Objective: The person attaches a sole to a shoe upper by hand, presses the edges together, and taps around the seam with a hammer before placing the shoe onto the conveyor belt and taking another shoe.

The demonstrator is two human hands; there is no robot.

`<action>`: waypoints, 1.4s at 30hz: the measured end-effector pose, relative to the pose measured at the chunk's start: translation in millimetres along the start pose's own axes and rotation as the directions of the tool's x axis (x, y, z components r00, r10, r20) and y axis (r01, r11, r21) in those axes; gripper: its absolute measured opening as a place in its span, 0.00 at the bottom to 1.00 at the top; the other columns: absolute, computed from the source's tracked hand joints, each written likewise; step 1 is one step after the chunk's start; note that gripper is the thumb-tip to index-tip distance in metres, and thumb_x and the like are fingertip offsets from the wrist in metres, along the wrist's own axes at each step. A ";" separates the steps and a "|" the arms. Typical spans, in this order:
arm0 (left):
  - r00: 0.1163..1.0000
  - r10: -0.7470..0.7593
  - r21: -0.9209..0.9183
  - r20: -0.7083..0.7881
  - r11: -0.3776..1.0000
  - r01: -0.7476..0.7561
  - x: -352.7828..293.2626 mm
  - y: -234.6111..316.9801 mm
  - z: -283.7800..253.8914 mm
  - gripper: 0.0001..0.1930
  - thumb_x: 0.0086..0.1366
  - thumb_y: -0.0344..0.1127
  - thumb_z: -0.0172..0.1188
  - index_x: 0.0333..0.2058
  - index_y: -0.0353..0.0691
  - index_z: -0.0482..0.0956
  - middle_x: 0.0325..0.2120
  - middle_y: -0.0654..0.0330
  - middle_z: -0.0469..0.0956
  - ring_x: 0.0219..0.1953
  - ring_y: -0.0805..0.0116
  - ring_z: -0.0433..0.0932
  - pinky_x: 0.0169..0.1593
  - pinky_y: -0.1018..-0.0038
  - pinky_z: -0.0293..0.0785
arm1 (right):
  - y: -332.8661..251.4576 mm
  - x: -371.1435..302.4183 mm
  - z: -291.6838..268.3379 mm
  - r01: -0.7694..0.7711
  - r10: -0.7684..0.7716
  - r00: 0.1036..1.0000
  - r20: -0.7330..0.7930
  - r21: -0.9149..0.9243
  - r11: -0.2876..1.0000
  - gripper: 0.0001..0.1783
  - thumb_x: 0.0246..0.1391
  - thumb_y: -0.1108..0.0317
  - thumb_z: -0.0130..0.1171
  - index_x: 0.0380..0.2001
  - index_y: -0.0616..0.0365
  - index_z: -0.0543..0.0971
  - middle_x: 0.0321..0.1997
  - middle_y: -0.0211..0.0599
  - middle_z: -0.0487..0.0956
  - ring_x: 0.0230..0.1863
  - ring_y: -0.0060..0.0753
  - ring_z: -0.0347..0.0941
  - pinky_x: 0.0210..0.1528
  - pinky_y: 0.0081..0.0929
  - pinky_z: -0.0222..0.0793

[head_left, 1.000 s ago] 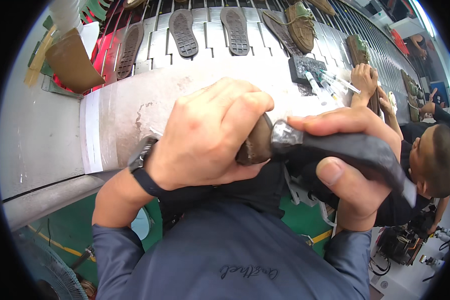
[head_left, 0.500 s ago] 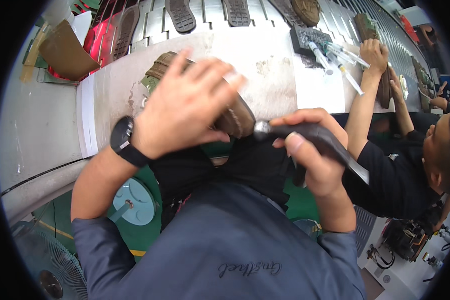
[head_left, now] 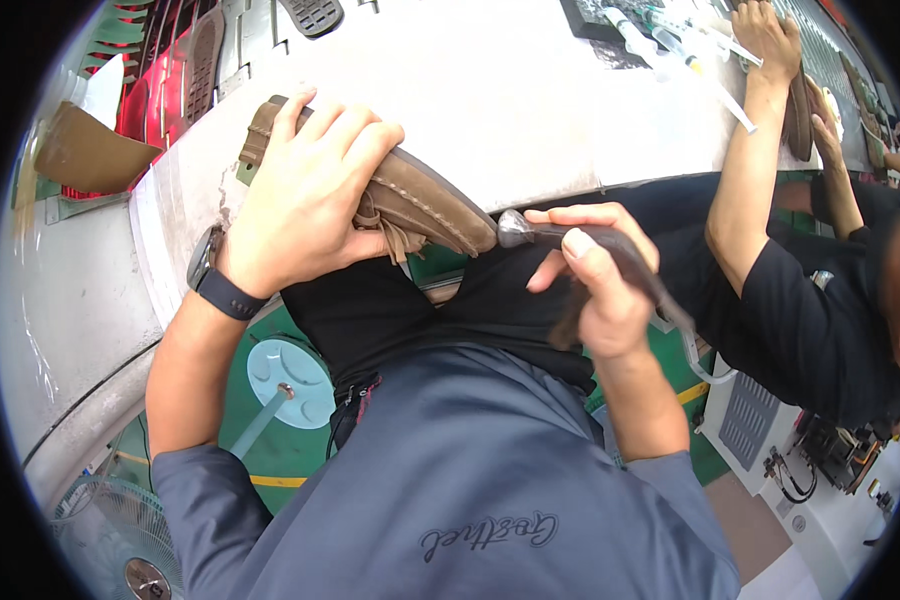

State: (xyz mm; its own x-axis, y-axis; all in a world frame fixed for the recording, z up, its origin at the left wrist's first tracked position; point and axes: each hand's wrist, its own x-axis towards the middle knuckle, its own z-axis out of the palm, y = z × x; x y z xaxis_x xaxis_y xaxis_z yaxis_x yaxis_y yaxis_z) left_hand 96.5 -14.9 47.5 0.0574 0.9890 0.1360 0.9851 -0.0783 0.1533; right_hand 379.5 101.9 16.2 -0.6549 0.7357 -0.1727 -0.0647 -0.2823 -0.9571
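My left hand (head_left: 305, 195) grips a tan suede moccasin shoe (head_left: 425, 205) from above, holding it at the near edge of the white worktable (head_left: 530, 110), toe pointing right. My right hand (head_left: 595, 275) is closed on a dark hand tool (head_left: 610, 250) with a rounded metal head. The head sits just right of the shoe's toe, almost touching it. A dark watch is on my left wrist.
A co-worker in a black shirt (head_left: 820, 320) sits to my right, a hand (head_left: 765, 25) on the table near syringes and a dark tray (head_left: 660, 30). Shoe soles (head_left: 205, 50) and a brown paper piece (head_left: 85, 155) lie at the left. A fan (head_left: 120, 540) stands below.
The view has tilted down and closer. My left hand has turned the shoe so its toe is exposed, and the tool head now sits beside the toe.
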 end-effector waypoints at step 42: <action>0.863 -0.407 -0.327 -0.300 0.893 0.308 -61.8 -11.5 40.3 0.74 0.36 0.73 0.79 0.75 0.34 0.57 0.77 0.41 0.53 0.80 0.37 0.51 0.76 0.33 0.46 | -98.4 96.4 84.9 0.348 -0.098 0.850 0.518 -0.411 0.843 0.20 0.68 0.59 0.60 0.51 0.67 0.76 0.48 0.58 0.84 0.24 0.23 0.74 0.29 0.19 0.72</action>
State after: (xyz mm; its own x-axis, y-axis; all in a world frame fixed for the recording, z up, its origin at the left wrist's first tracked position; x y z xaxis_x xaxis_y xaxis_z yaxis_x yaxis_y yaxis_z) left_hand 88.3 -70.0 -2.2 -0.4001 0.8476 0.3486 0.8446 0.1935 0.4992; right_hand 258.9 148.3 113.4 -0.9401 0.3340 0.0677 0.0271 0.2713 -0.9621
